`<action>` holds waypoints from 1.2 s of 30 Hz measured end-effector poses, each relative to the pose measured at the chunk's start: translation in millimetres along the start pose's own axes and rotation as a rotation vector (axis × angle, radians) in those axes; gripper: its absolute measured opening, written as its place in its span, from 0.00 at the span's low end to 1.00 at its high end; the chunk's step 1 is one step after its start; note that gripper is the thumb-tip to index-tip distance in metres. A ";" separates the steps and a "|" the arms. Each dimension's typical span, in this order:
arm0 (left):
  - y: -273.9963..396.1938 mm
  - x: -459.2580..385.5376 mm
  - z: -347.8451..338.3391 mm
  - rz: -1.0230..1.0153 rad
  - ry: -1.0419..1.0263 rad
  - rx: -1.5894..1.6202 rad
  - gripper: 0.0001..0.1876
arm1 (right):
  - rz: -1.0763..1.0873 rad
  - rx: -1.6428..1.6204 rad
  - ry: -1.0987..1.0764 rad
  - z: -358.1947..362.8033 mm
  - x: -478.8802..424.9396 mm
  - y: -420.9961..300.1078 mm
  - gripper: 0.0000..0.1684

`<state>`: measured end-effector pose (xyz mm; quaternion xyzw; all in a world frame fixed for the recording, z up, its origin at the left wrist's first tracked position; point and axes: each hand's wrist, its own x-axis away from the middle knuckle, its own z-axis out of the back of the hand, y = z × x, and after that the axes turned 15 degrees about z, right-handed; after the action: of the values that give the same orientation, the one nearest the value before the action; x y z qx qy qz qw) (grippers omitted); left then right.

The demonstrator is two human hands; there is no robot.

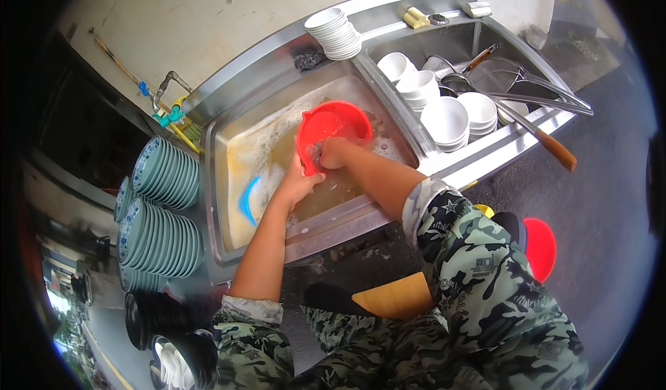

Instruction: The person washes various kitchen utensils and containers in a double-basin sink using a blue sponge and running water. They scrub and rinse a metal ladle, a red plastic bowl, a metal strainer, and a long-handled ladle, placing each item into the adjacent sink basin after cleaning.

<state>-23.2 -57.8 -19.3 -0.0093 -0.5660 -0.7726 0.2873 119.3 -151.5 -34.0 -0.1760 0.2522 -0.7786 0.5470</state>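
Note:
A red plastic basin [338,117] with a pouring lip is tilted in the cloudy, soapy water of the left sink bowl [218,182]. My left hand [299,182] grips its near left rim, thumb on the outside. Inside the basin, my right hand [333,153] presses against the wall, curled over a small grey scrubber [317,152] that is mostly hidden by the fingers. The blue rim of another vessel [250,201] shows above the water, left of my left hand.
White bowls [445,120], strainers [494,75] and a wooden-handled ladle [554,151] fill the right sink bowl. Small white dishes [335,34] and a dark scourer [308,60] sit on the back ledge. Plate stacks [161,236] stand left, below a tap [169,114].

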 end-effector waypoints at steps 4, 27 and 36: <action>4.4 -3.6 4.5 0.122 -0.122 0.023 0.39 | -0.061 -0.893 0.251 -0.8 -21.8 1.3 0.16; 14.2 2.8 26.7 0.444 -0.272 0.005 0.23 | 0.567 0.000 0.602 -12.4 -6.3 -25.3 0.18; 22.6 20.7 18.9 0.281 -0.197 -0.094 0.37 | 0.431 0.480 0.878 24.2 -14.9 -2.2 0.18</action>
<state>-36.0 -54.5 14.2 -0.1775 -0.5478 -0.7459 0.3347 136.0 -141.6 -13.0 0.3513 0.3024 -0.6848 0.5623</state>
